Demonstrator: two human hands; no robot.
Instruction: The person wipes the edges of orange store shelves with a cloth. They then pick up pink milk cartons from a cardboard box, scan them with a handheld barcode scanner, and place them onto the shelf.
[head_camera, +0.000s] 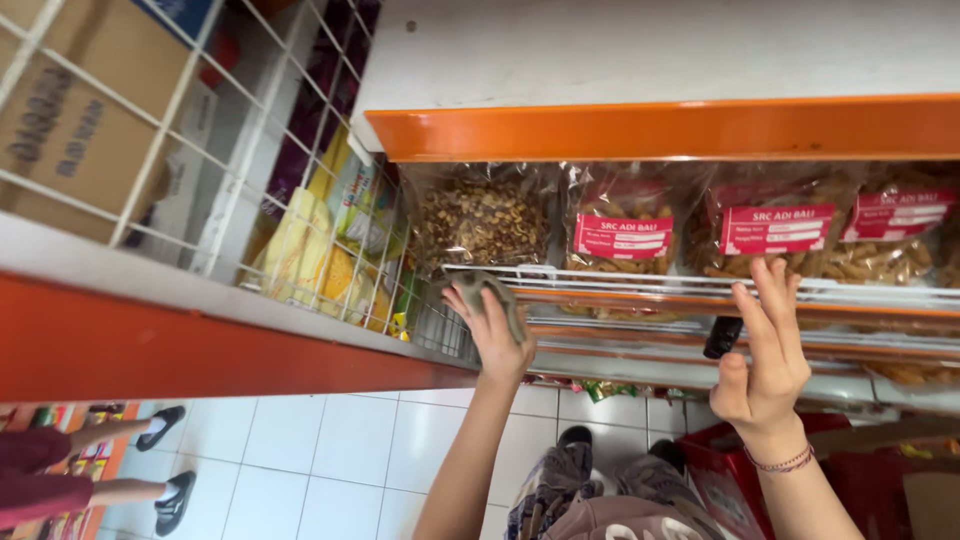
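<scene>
My left hand (495, 335) presses a small grey cloth (497, 293) against the white wire rail at the front of a shop shelf (640, 130) with an orange edge. My right hand (765, 350) is raised flat, fingers together and pointing up, touching the same wire rail just below a clear snack bag with a pink label (770, 230). More clear bags stand behind the rail: one of brown nuts (480, 215) above my left hand, another pink-labelled bag (622, 232) between my hands. A dark object (722, 337) lies on the lower shelf beside my right hand.
A white wire basket (300, 200) with yellow packets hangs at the left, cardboard boxes behind it. Below lie white floor tiles, my shoes (575, 445), and a red crate (720, 465). Another person's legs and black shoes (160, 460) stand at the bottom left.
</scene>
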